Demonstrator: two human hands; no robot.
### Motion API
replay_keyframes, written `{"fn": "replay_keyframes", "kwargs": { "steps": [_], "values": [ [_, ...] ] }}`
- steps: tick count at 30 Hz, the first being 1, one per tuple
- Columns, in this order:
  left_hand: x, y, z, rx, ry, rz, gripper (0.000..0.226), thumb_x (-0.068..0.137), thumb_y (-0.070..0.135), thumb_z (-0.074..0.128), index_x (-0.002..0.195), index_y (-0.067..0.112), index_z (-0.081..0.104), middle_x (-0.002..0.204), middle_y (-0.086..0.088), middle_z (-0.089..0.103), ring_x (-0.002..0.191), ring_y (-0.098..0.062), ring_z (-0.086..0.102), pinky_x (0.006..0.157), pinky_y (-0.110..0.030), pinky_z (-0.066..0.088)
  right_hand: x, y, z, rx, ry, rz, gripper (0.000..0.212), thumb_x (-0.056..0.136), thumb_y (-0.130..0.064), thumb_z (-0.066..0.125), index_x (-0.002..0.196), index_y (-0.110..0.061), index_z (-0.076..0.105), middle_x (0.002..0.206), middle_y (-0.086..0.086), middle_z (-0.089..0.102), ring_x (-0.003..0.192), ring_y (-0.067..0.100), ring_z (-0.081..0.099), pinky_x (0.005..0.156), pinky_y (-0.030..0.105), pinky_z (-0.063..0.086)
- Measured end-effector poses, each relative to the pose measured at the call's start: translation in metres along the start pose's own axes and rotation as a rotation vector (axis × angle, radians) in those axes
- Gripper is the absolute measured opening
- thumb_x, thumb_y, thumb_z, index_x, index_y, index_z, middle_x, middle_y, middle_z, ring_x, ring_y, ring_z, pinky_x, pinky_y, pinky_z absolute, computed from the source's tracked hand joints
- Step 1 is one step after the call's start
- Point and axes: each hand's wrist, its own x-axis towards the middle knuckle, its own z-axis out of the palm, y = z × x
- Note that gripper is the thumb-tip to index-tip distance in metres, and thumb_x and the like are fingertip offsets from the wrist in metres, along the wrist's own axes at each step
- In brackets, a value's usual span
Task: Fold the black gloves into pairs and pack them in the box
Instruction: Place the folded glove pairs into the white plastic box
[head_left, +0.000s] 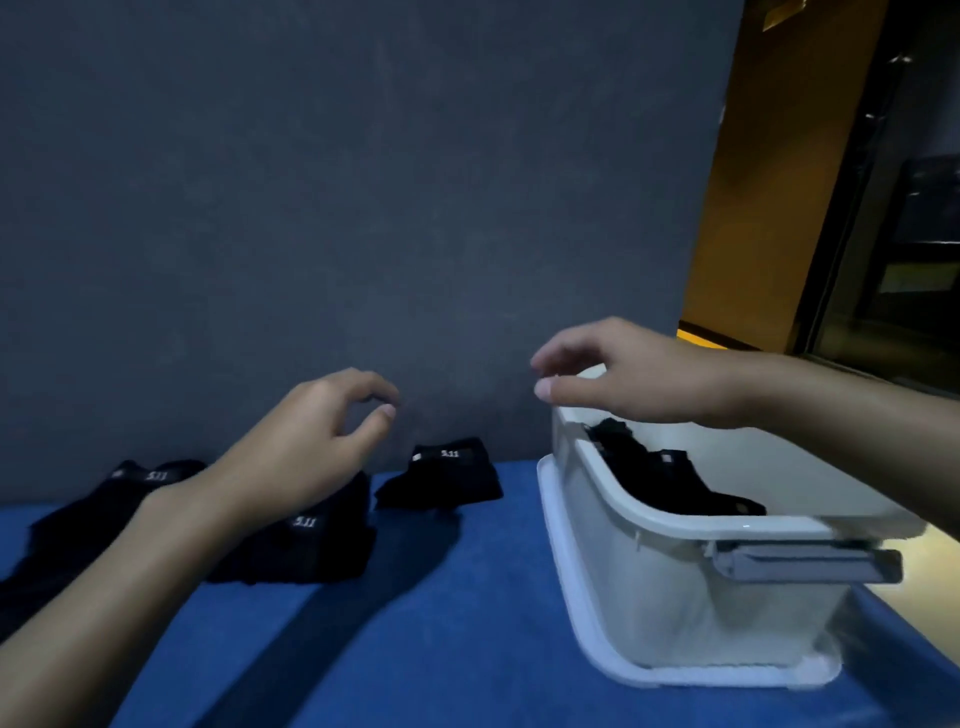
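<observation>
Black gloves with small white lettering lie on the blue table top: a folded one (441, 475) at the back middle, a larger heap (306, 540) to its left, and another glove (140, 483) at far left. A white plastic box (660, 571) stands at the right with black gloves (660, 480) inside it. My left hand (306, 447) hovers above the heap, fingers loosely curled, holding nothing. My right hand (623, 371) is above the box's far left corner, fingers relaxed and empty.
A dark grey wall (363, 208) rises right behind the table. The box sits on its white lid (571, 613), and a grey latch handle (805, 564) sticks out on its near side. An orange wall and dark glass door stand at the far right.
</observation>
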Motion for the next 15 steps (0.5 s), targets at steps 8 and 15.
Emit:
{"fn": "replay_keyframes", "kwargs": {
  "steps": [8,15],
  "values": [
    [-0.073,-0.059,-0.013,0.027,0.082,-0.164,0.015,0.094,0.029,0.058,0.105,0.032,0.067,0.102,0.02,0.066,0.098,0.004,0.06,0.083,-0.02,0.045,0.006,-0.089,0.103,0.176,-0.128,-0.195,0.016,0.09,-0.021,0.069,0.103,-0.013,0.07,0.096,0.001,0.073,0.085,0.006,0.066,0.081,0.02,0.052],
    [-0.1,-0.09,-0.01,0.146,-0.16,-0.206,0.026,0.096,0.039,0.053,0.121,0.036,0.056,0.119,0.023,0.049,0.11,-0.001,0.052,0.097,-0.032,0.047,0.03,-0.063,0.201,0.189,-0.12,0.11,0.041,0.089,-0.035,0.067,0.125,-0.021,0.052,0.096,-0.014,0.053,0.095,0.01,0.055,0.085,0.024,0.046]
  ]
}}
